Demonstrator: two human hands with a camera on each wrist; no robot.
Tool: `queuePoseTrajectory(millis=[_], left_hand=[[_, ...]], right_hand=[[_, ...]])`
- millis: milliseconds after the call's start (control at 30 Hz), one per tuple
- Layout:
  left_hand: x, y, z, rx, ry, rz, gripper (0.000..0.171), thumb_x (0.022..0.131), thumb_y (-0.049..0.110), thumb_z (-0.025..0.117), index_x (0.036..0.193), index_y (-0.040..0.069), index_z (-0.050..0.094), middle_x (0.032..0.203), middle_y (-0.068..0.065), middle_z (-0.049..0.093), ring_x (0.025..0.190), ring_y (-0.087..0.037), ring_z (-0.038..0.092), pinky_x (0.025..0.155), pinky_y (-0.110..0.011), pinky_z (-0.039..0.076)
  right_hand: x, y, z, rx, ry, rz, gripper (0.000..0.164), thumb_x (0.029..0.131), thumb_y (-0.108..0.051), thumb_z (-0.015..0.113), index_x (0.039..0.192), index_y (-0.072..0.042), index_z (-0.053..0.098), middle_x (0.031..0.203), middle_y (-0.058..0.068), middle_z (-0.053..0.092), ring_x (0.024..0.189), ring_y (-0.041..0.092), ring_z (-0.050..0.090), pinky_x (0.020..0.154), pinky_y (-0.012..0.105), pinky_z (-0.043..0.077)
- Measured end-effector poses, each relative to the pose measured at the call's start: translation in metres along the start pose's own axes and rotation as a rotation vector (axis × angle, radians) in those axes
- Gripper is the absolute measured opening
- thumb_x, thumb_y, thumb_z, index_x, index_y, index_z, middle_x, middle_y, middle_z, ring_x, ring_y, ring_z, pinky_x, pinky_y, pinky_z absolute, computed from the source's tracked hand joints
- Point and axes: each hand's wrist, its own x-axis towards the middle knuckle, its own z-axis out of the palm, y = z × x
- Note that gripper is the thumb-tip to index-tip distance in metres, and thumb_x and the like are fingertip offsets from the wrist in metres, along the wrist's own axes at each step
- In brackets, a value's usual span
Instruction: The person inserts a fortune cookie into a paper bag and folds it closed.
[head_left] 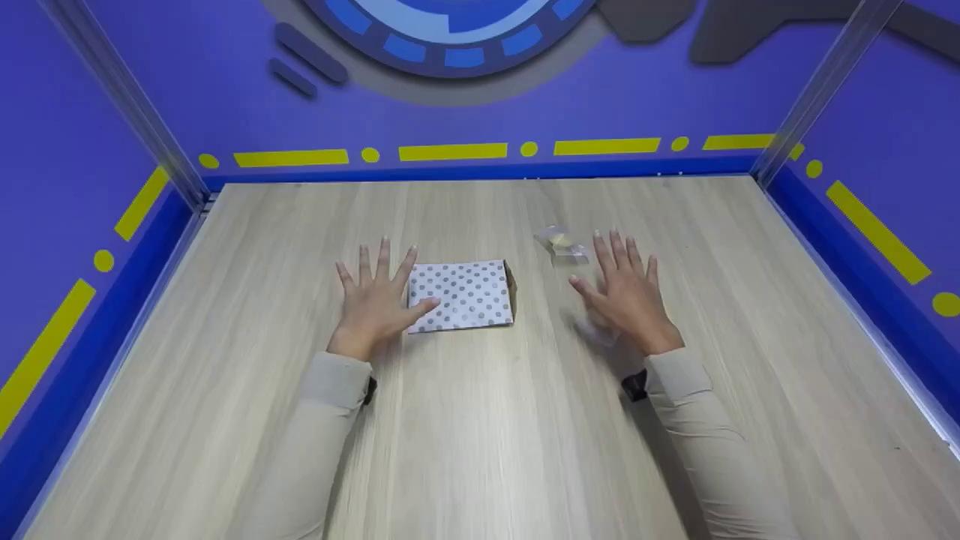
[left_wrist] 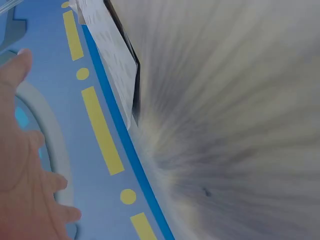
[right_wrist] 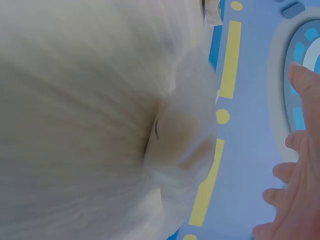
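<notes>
A white paper box or bag with grey dots (head_left: 469,296) lies on the table, its brown right end showing. My left hand (head_left: 377,304) is at its left side with the fingers spread, and its thumb overlaps the dotted face in the head view. My right hand (head_left: 630,300), also spread and holding nothing, is above the table to the right. Under its palm edge lies a clear plastic packet (head_left: 598,330), mostly hidden in the head view; in the right wrist view this packet (right_wrist: 182,135) has something tan inside. Left of the right fingertips is another clear packet (head_left: 561,244) with a pale yellowish piece.
The wood-grain table (head_left: 480,435) is bounded by a blue back wall (head_left: 480,120) with yellow dashes and by similar side walls. Metal posts (head_left: 825,90) stand at the back corners. A dark band (head_left: 634,385) sits at the right wrist.
</notes>
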Motion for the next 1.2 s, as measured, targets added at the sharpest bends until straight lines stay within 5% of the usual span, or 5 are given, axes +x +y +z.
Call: queuePoseTrajectory(millis=[567,900,1200], left_hand=[[0.025,0.009,0.005,-0.118,-0.232,0.187,0.094,0.085,0.068,0.052,0.156,0.021,0.009,0.162,-0.012,0.000,0.149,-0.034,0.000,0.119,-0.052,-0.002],[0.042,0.026,0.012,-0.079,-0.310,0.233,0.100,0.082,0.071,0.053,0.156,0.021,0.008,0.163,-0.005,0.005,0.150,-0.023,0.003,0.120,-0.048,0.001],[0.051,0.038,0.019,-0.100,-0.371,0.217,0.104,0.079,0.072,0.056,0.156,0.022,0.006,0.163,0.000,0.005,0.150,-0.018,0.003,0.121,-0.046,0.001]], right_hand=[[0.018,-0.018,0.015,0.208,-0.140,-0.107,0.072,0.098,-0.050,0.045,0.155,-0.018,0.015,0.162,0.004,0.013,0.149,0.028,0.011,0.120,0.051,0.008],[0.026,-0.032,0.020,0.356,-0.269,-0.171,0.071,0.096,-0.053,0.048,0.154,-0.028,0.016,0.162,-0.002,0.012,0.149,0.024,0.012,0.119,0.049,0.015],[0.034,-0.044,0.027,0.425,-0.363,-0.211,0.067,0.097,-0.042,0.054,0.153,-0.022,0.025,0.160,0.000,0.022,0.148,0.022,0.017,0.120,0.045,0.015]])
